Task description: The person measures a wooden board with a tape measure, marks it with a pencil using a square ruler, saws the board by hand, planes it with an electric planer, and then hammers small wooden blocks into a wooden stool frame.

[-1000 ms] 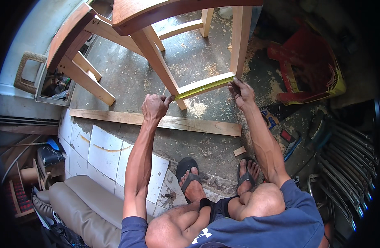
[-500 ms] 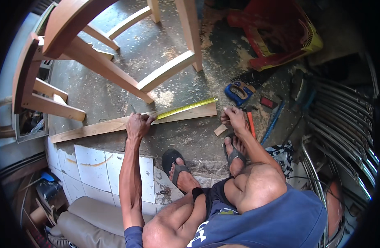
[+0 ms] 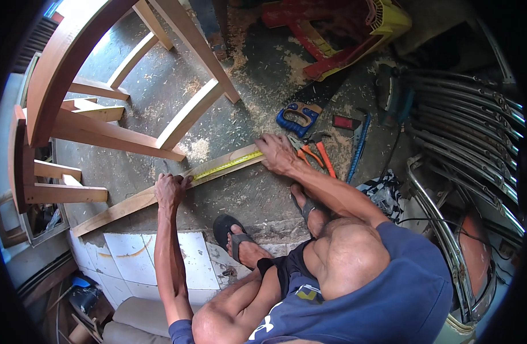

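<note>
A yellow tape measure (image 3: 223,164) lies stretched along a long pale board (image 3: 115,210) on the floor. My left hand (image 3: 169,192) is closed on the tape at its left end, over the board. My right hand (image 3: 279,156) is closed on the tape's other end at the board's right end. Orange-handled pliers (image 3: 311,156) and a hammer with an orange handle (image 3: 325,157) lie just right of that hand. Above the board stands a wooden chair frame (image 3: 189,109), its nearest leg just behind the board.
A blue-handled saw (image 3: 298,117), blue bar (image 3: 357,150) and red block (image 3: 343,121) lie beyond the pliers. A red-yellow plastic piece (image 3: 326,66) is at the back. Stacked metal tubing (image 3: 464,143) fills the right. A tiled step (image 3: 137,258) and grey cushion (image 3: 137,315) are below left.
Both hands and the tape have moved from the chair's lower rail down onto the board. My right hand has moved left onto the tape's end, and the view has shifted.
</note>
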Tool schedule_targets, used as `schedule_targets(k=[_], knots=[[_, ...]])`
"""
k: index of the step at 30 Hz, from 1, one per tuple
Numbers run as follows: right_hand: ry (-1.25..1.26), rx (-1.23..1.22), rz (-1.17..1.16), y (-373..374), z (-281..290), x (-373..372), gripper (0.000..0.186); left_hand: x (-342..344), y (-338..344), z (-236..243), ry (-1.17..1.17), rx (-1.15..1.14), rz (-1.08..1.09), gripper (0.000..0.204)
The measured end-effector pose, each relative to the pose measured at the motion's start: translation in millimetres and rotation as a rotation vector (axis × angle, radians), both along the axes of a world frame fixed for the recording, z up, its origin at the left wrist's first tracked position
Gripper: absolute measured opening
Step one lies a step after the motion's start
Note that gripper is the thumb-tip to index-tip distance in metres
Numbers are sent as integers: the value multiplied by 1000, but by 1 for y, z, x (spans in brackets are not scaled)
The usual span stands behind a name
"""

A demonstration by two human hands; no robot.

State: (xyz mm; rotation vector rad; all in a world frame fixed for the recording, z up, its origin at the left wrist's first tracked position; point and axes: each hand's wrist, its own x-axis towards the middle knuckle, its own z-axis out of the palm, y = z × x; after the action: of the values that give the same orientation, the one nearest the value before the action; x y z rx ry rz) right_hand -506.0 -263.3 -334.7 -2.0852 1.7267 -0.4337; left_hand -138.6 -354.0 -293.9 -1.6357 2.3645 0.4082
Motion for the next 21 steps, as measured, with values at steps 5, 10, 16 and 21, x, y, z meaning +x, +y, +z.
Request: schedule_targets(k=[5, 10, 16, 21], knots=[[44, 0, 16, 6, 28, -47, 55, -23, 13, -3, 16, -115, -8, 42], [163, 29, -36, 1, 39, -118, 61, -102, 18, 1, 64, -210, 62, 41], [144, -100, -208, 57, 33, -215, 54, -217, 35, -2, 108, -180, -27, 51], [144, 299, -959, 108, 25, -208, 30, -177, 16, 10, 6, -108, 30, 49]])
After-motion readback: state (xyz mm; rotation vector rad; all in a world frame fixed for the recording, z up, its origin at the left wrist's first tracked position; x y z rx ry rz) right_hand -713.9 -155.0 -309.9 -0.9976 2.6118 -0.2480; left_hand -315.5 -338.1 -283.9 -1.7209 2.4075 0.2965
